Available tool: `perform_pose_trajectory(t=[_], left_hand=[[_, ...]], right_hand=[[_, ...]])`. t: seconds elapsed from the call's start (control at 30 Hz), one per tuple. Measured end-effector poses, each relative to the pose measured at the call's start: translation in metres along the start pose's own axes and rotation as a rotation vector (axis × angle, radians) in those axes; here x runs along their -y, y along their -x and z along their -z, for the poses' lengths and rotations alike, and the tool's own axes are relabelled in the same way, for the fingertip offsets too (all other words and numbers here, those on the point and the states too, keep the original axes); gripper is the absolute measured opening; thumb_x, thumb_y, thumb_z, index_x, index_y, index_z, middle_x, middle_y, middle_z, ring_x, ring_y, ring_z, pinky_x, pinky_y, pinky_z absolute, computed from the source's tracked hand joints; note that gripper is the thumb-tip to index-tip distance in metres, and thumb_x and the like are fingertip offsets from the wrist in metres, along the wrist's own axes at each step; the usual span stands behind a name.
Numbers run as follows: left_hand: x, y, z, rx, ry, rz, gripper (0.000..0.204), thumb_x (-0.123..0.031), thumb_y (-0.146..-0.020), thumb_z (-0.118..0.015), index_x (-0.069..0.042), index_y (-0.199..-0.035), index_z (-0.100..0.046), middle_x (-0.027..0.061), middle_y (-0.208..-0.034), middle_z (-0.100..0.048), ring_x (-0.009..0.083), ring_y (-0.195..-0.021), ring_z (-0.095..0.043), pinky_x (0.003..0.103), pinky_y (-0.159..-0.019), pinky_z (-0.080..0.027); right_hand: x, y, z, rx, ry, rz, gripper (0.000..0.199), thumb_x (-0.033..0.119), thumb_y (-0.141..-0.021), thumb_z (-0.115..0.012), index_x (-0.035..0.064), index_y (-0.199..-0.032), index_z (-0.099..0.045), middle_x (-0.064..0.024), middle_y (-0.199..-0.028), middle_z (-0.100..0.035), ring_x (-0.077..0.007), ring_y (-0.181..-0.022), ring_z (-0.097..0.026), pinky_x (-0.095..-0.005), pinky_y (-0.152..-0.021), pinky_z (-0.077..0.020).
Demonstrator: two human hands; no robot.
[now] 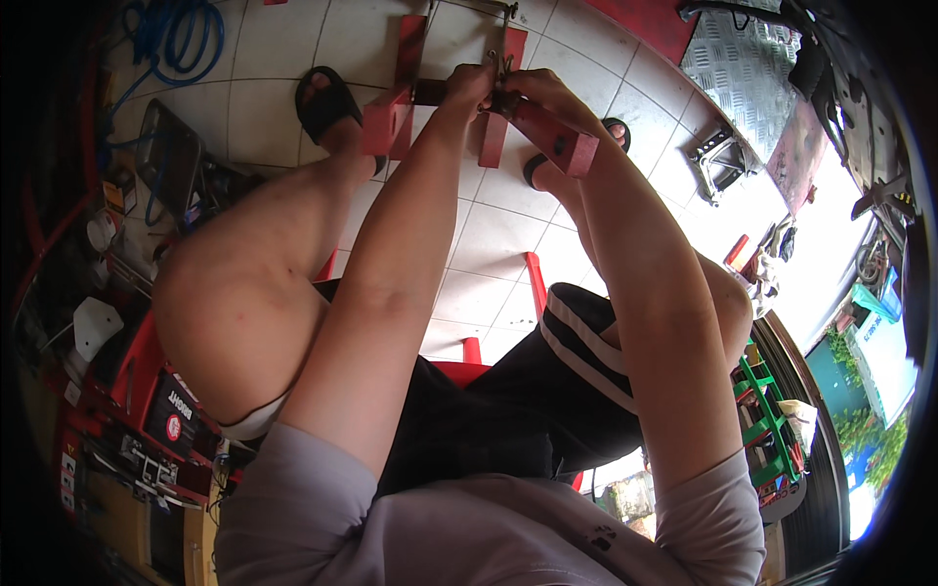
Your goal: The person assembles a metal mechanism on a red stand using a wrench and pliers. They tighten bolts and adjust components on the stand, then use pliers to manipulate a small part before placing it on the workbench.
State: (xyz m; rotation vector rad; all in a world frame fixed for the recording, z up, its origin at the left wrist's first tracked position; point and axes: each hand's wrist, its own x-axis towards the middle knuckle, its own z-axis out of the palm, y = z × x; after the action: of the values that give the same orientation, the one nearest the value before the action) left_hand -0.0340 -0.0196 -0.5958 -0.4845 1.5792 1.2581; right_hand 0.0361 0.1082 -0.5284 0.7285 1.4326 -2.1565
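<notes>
Ahead of me on the floor is a red metal stand (pixel 552 135) made of thick square beams, with thin metal rods rising at its far side. Both of my arms reach out to its middle. My left hand (pixel 471 86) is closed, its fingers curled at a small dark metal part (pixel 501 70) on the stand. Close beside it, my right hand (pixel 539 86) is also closed at the same spot, just above one red beam. The fingertips are mostly hidden, so what each hand grips cannot be made out.
A coiled blue hose (pixel 181 44) lies at the far left, near a dark tray-like panel (pixel 168 156). A metal bracket (pixel 721 161) rests on the tiled floor (pixel 498 234) at right. Red stool legs (pixel 536 283) show beneath me. A green rack (pixel 767 415) stands at right.
</notes>
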Motion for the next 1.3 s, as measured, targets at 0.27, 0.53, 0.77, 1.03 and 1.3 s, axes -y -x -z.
perform_pose_trajectory(t=[0.27,0.53,0.77,1.03,1.3], left_hand=[[0.009,-0.002,0.002,0.004,0.049,-0.053,0.013,-0.014,-0.083,-0.057,-0.003,-0.076,-0.06,0.0025,-0.062,-0.054,0.0086,-0.045,-0.044,0.026,-0.038,-0.03],[0.031,-0.009,-0.007,-0.11,0.072,-0.283,0.015,-0.011,-0.078,-0.063,0.001,-0.087,-0.067,0.0043,-0.068,-0.061,0.0107,-0.052,-0.057,0.025,-0.043,-0.046],[0.033,-0.007,-0.005,-0.156,-0.139,-0.437,0.034,-0.028,-0.067,-0.067,-0.005,-0.092,-0.07,0.0156,-0.076,-0.068,0.0257,-0.071,-0.067,0.034,-0.072,-0.051],[0.004,0.002,-0.004,-0.223,-0.409,-0.276,0.032,-0.031,-0.063,-0.069,-0.003,-0.078,-0.068,0.0176,-0.081,-0.068,0.0296,-0.085,-0.067,0.036,-0.079,-0.052],[-0.01,0.02,-0.019,-0.197,-0.385,-0.207,0.041,-0.029,-0.061,-0.07,0.004,-0.085,-0.066,0.0226,-0.088,-0.067,0.0327,-0.088,-0.066,0.036,-0.08,-0.052]], right_hand=[[0.005,-0.001,-0.007,-0.088,0.055,-0.119,0.016,0.005,-0.082,-0.058,-0.0082,-0.091,-0.063,-0.0135,-0.084,-0.064,-0.0216,-0.072,-0.065,-0.0324,-0.064,-0.055],[-0.011,-0.02,0.002,-0.317,0.164,-0.18,0.016,0.003,-0.081,-0.059,-0.0029,-0.093,-0.067,-0.0118,-0.087,-0.066,-0.0195,-0.072,-0.066,-0.0323,-0.064,-0.0573],[-0.045,-0.053,0.027,-0.434,0.816,-0.219,0.027,0.03,-0.074,-0.065,0.0165,-0.097,-0.072,-0.0051,-0.1,-0.069,-0.017,-0.086,-0.067,-0.0303,-0.08,-0.053],[-0.022,-0.045,-0.001,-0.499,0.819,-0.228,0.03,0.027,-0.079,-0.06,0.0118,-0.104,-0.07,-0.0071,-0.098,-0.069,-0.0165,-0.089,-0.066,-0.0302,-0.08,-0.0507],[-0.046,-0.048,0.026,-0.479,0.688,-0.162,0.03,0.027,-0.078,-0.06,0.011,-0.102,-0.069,-0.0092,-0.099,-0.069,-0.0196,-0.091,-0.066,-0.0304,-0.08,-0.0507]])
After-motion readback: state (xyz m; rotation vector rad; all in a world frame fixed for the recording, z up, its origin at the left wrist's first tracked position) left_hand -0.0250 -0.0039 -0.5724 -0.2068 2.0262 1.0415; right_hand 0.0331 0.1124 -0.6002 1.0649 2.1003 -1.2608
